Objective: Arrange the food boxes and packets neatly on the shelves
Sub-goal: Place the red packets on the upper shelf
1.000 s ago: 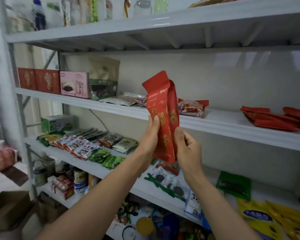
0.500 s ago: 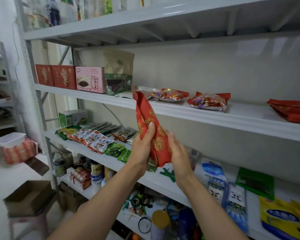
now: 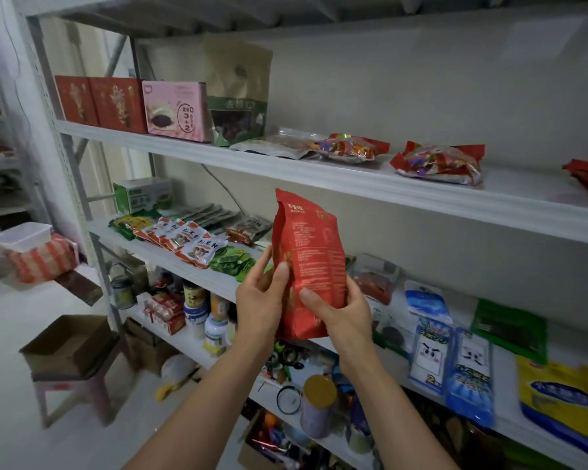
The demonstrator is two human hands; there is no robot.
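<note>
The person holds a red packet [image 3: 308,256] upright in both hands, its printed back panel facing the camera. It is in the air in front of the shelving, and its top reaches just below the front lip of the upper shelf [image 3: 370,186]. The left hand [image 3: 260,301] grips the packet's left edge with the thumb pressed on the panel. The right hand [image 3: 345,310] wraps around the lower right corner. On the upper shelf stand two red boxes [image 3: 97,101], a pink box [image 3: 175,110] and a brown-and-green pouch [image 3: 238,93], with two candy bags [image 3: 438,161] lying further right. Mushroom packets [image 3: 187,240] and blue packets [image 3: 469,368] lie on the middle shelf [image 3: 180,268].
</note>
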